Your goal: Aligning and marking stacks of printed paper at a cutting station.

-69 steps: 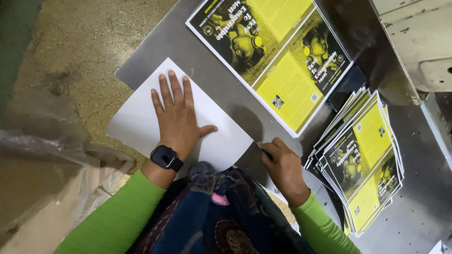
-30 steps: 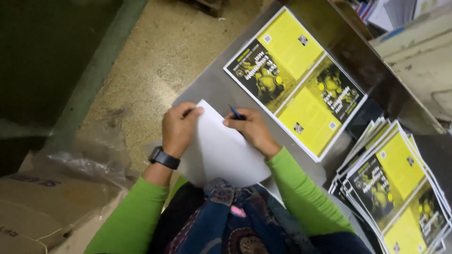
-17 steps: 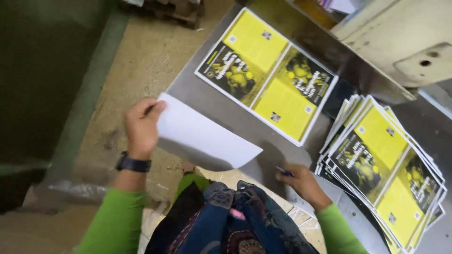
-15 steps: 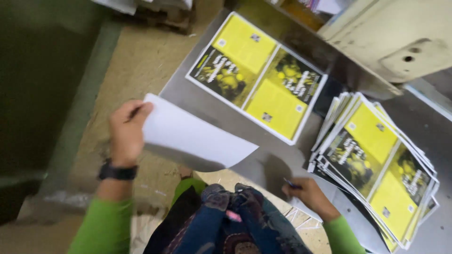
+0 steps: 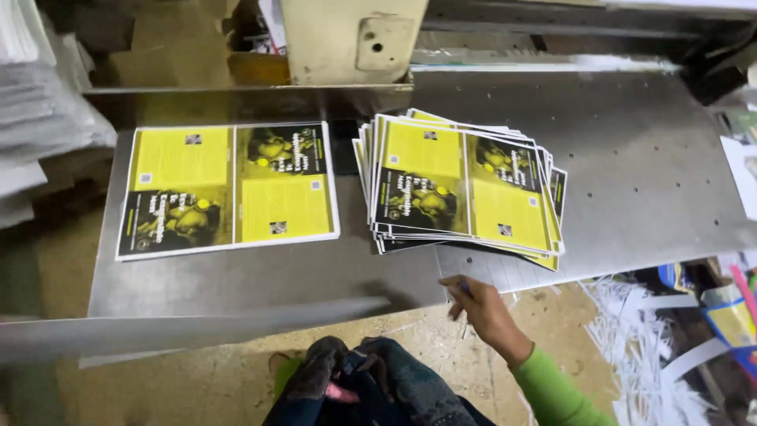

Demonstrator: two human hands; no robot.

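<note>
Swung aside since earlier, the white paper sheet (image 5: pixel 189 330) now shows blurred, edge-on at lower left, its holding hand unseen. Right hand (image 5: pixel 482 309) pinches a blue pen (image 5: pixel 464 289) near the fanned yellow-and-black printed sheets (image 5: pixel 461 185) on the grey metal table (image 5: pixel 631 158).

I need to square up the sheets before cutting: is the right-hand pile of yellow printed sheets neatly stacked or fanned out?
Fanned out. The pile of yellow printed sheets shows staggered edges and corners along its left and bottom sides.

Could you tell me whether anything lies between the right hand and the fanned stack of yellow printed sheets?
Nothing visible does: the right hand sits just below the fanned stack, with only bare metal table between.
</note>
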